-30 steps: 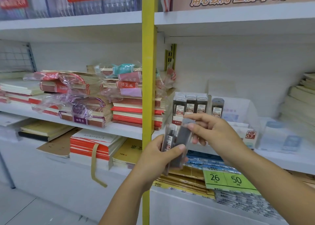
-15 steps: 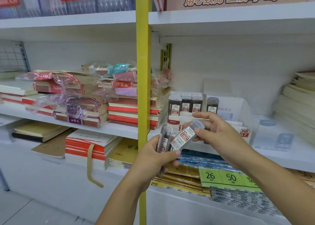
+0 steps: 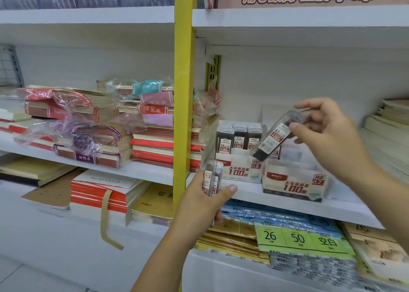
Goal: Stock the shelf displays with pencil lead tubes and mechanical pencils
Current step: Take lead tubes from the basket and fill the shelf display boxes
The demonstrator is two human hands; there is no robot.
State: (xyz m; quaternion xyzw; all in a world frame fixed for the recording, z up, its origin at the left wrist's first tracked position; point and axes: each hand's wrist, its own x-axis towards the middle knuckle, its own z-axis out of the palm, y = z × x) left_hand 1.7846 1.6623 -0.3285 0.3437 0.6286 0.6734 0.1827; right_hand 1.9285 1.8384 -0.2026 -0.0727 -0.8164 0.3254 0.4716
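Observation:
My right hand [image 3: 327,134] pinches one clear pencil lead tube [image 3: 273,138] by its cap, tilted, above the HB 0.7 display box [image 3: 294,183] on the white shelf [image 3: 247,191]. Lower left, my left hand [image 3: 203,205] grips a small bunch of lead tubes [image 3: 212,176] upright in front of the shelf edge. The HB 0.5 display box [image 3: 240,170] beside it holds rows of dark lead tubes [image 3: 240,137]. No mechanical pencils are visible.
A yellow upright post [image 3: 183,92] divides the shelving. Stacks of wrapped notebooks [image 3: 93,123] fill the left shelf. Paper stacks [image 3: 389,128] stand at the right. Below lie packs with a green price label [image 3: 296,238]. An upper shelf [image 3: 287,19] hangs overhead.
My right hand has drawn one tube away from the bunch and carried it up and right toward the 0.7 box. My left hand stays low with the remaining tubes.

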